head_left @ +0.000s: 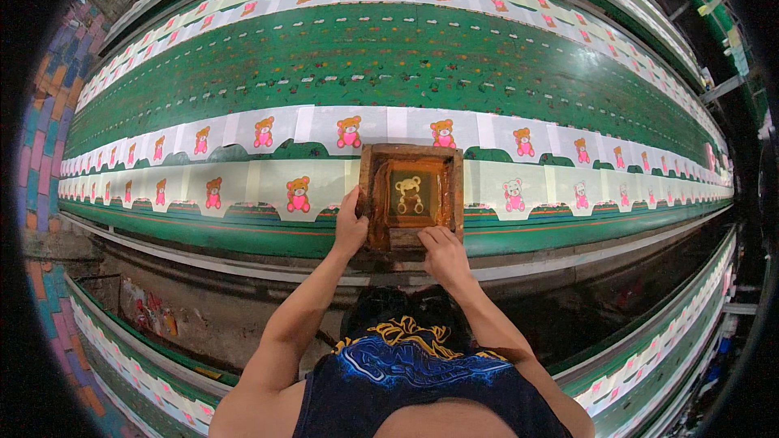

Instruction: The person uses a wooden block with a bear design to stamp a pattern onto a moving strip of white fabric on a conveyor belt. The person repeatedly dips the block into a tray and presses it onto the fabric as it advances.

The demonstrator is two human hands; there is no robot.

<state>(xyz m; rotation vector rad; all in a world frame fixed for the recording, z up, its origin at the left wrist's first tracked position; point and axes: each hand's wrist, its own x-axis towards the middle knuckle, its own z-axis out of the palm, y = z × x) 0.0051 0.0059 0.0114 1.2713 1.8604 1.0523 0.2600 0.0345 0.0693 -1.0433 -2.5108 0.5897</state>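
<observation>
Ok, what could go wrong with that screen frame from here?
1. The wooden screen frame could shift if the left hand slips, misaligning the print.
2. What looks like brown ink smeared inside the frame might drip onto the pale panels beside it.
3. The right hand is at the near end; pressing hard there may tilt the frame.

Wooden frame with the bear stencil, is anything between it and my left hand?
Nothing visible: the left hand directly touches the left side of the wooden frame. The right hand is at its near edge.
</observation>
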